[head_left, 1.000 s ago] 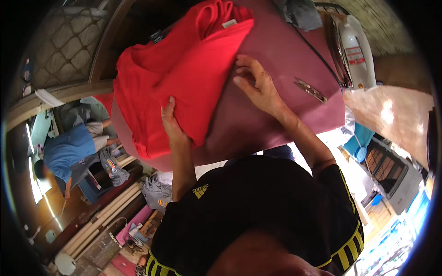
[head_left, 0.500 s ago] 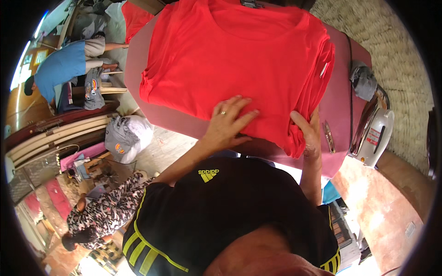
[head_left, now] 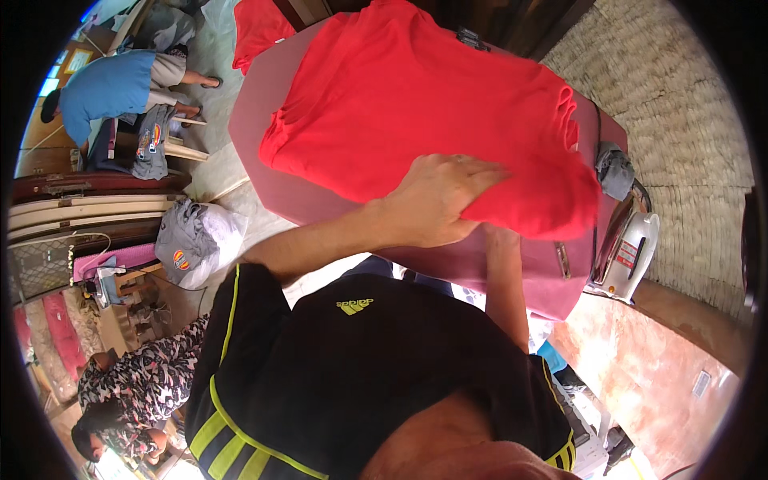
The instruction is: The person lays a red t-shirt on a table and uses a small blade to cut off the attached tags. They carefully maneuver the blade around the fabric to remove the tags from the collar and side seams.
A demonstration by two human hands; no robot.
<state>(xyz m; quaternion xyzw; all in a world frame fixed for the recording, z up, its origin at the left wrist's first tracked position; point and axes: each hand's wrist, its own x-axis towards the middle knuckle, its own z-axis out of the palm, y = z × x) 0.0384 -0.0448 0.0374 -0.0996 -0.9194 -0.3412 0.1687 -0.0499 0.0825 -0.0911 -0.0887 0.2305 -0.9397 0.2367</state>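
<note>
A red shirt [head_left: 400, 104] lies spread over the padded, dusty-pink board [head_left: 268, 188], its right side bunched in layered folds. My left hand [head_left: 436, 200] is at the shirt's near edge, with cloth between thumb and fingers; the fingertips are blurred. My right hand is hidden beneath a raised flap of the shirt at the near right; only its wrist and forearm [head_left: 504, 272] show. Small metal thread snips [head_left: 564, 260] lie on the board, right of that forearm.
A white iron [head_left: 630, 258] and a bunched grey cloth [head_left: 614, 170] sit at the board's right end, near a dark cord. Another red garment [head_left: 260, 32] is at the far left. A grey-and-white bundle [head_left: 200, 240] stands on the floor. Two people are to the left.
My left hand has moved right along the shirt's near edge. The near right part of the shirt is now lifted and swung right, covering my right hand.
</note>
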